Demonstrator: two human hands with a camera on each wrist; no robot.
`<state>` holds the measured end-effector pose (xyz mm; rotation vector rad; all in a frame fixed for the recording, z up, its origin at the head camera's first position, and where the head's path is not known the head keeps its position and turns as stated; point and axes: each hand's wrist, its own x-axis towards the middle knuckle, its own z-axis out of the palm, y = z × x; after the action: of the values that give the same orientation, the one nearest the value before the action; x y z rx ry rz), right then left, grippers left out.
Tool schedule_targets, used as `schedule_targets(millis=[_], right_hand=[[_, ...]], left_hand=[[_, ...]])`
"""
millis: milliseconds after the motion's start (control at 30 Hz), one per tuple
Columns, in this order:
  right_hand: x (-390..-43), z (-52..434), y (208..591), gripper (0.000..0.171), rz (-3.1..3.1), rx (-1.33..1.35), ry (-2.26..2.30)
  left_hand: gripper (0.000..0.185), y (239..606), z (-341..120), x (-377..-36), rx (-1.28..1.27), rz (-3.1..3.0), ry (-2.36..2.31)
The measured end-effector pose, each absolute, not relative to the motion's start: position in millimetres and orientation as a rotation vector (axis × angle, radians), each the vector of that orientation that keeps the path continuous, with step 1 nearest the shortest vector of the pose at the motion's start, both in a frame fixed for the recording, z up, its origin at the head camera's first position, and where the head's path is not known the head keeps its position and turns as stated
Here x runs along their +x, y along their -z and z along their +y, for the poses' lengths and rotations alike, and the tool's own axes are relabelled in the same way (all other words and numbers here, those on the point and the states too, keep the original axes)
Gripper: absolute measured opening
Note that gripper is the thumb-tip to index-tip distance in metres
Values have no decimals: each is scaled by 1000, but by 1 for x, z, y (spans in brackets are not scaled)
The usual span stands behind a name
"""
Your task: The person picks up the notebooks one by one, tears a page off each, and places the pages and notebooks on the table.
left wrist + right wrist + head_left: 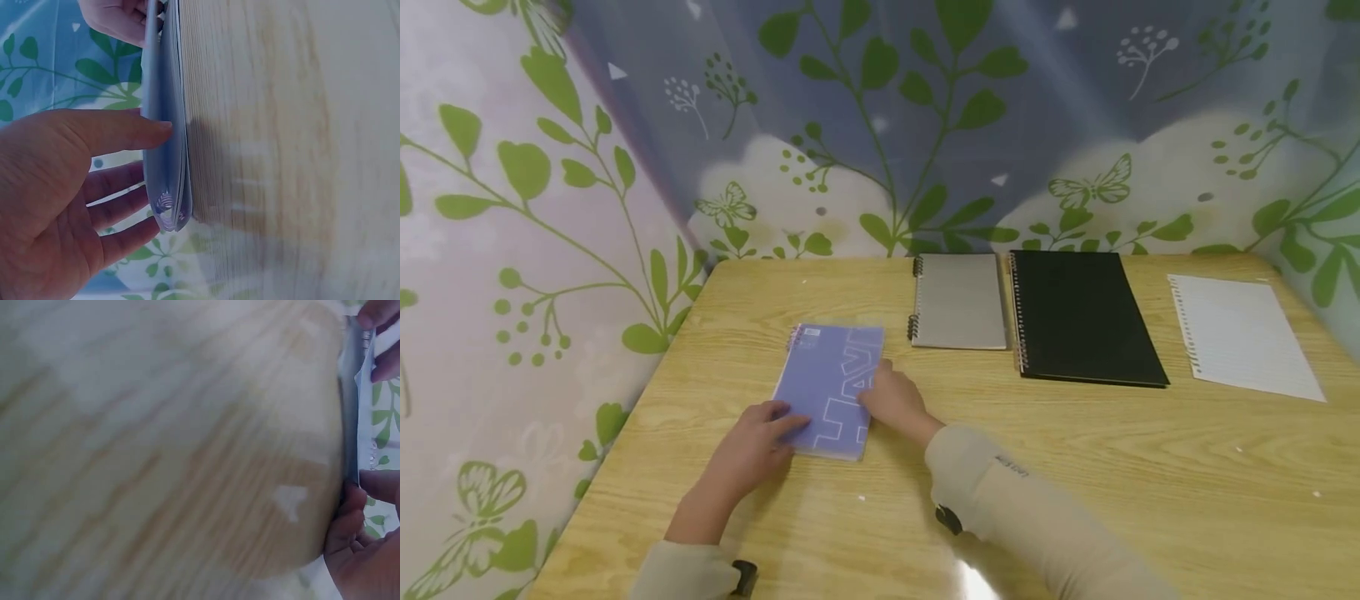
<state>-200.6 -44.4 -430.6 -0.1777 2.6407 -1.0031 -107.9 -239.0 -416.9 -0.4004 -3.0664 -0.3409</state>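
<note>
A purple-blue spiral notebook with white outlined letters lies on the wooden table, its coil at the left. My left hand is at its lower left corner. In the left wrist view, the left thumb reaches across the notebook's near end, while the other fingers extend loosely along the coil side. At the right edge, my right hand pinches the cover between thumb and curled fingers. The right wrist view shows this right hand at the edge, with the cover slightly lifted from the pages.
Behind and to the right lie a grey spiral notebook, a larger black spiral notebook and a white lined sheet pad with a punched left edge. Leaf-patterned cloth rises along the back and left sides of the table.
</note>
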Motion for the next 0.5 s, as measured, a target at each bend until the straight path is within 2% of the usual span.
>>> schedule_targets(millis=[500], right_hand=[[-196,-46,432,67,2767,-200,796]], left_hand=[[36,413,-235,-107,-355,-3132,332]])
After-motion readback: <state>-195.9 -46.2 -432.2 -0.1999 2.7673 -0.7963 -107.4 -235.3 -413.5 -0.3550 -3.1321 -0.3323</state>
